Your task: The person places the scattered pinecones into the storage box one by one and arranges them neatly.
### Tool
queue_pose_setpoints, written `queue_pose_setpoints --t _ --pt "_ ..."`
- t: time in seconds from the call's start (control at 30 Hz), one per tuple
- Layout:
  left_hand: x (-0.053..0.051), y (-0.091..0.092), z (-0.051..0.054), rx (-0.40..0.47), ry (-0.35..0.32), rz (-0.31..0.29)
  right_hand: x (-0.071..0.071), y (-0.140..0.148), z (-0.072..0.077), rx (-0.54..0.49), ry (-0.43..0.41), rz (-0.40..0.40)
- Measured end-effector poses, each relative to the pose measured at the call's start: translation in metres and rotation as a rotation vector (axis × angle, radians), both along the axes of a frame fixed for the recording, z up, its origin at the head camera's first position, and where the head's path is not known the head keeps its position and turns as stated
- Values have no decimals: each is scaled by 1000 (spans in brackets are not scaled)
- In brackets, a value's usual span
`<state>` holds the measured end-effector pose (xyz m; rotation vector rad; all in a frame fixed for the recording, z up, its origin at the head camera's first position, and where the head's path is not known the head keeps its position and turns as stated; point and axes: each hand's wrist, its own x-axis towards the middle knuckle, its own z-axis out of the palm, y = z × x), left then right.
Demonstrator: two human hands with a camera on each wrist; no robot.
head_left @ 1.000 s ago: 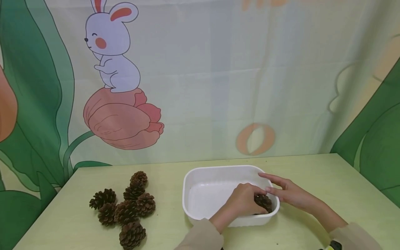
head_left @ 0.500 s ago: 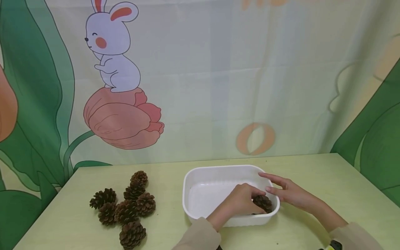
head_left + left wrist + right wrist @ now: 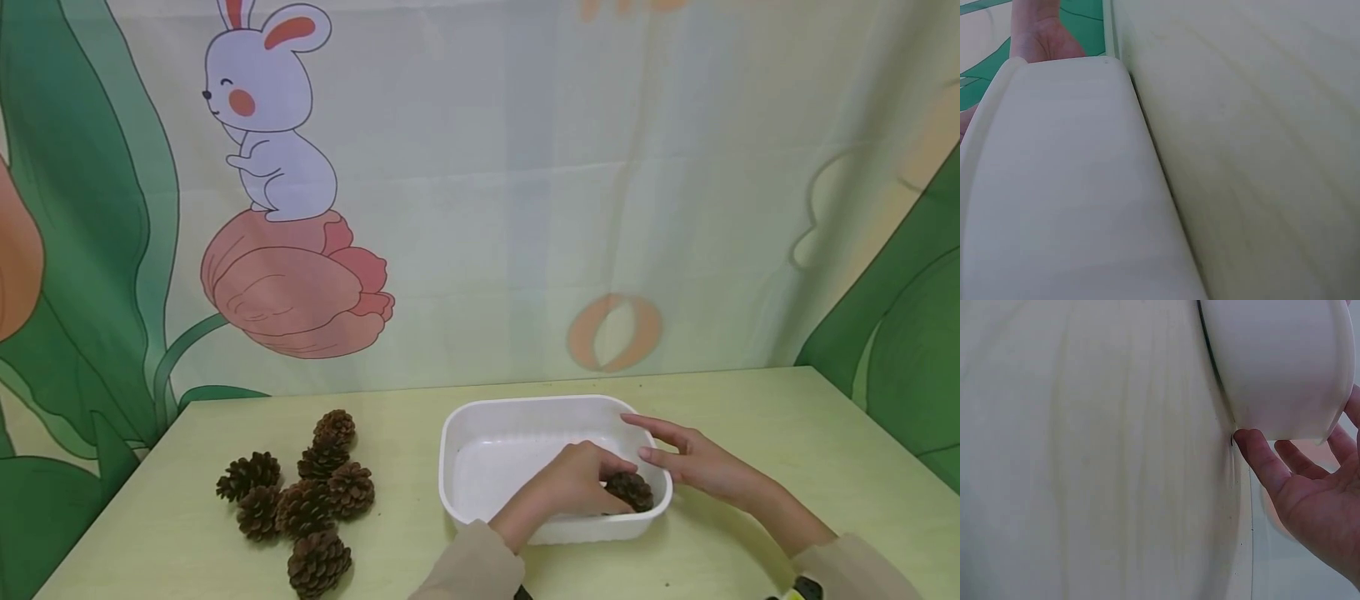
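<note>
A white box [image 3: 480, 521] stands on the table. Inside its right end is a brown pine cone [image 3: 632, 492], partly covered by the left hand [image 3: 576, 483], whose thumb and fingers curl round the cone's left part. The right hand [image 3: 697, 462] lies against the box's right end with fingers spread, one fingertip at the back rim. In the right wrist view, the right hand [image 3: 1322, 506] touches the end of the box [image 3: 1285, 381]. The left wrist view shows the box's side [image 3: 1079, 181] and the right hand [image 3: 1047, 40] beyond it; the left hand's grip is hidden there.
Several pine cones [image 3: 303, 508] lie grouped on the table [image 3: 405, 467] left of the box. One cone [image 3: 318, 565] sits nearest the front. A printed curtain [image 3: 465, 208] hangs behind the table's back edge.
The left hand has shifted slightly left, uncovering a little more of the cone in the box. The right hand stays at the box's right end.
</note>
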<state>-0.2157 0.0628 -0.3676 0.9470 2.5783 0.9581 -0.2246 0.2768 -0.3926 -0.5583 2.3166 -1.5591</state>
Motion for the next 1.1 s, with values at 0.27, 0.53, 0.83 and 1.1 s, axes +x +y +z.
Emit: queue_pose_setpoints --t 0.27,0.53,0.83,1.1 --pt "0 -1 1 3 -41 -4 0 1 1 16 -2 -9" --pt "-1 -4 3 27 -52 13 -2 0 -1 8 -12 -4" --pt "1 -16 8 52 -69 18 -1 -1 0 22 -3 -17" --pt "6 -31 9 156 -92 -2 0 -1 -1 21 5 -19"
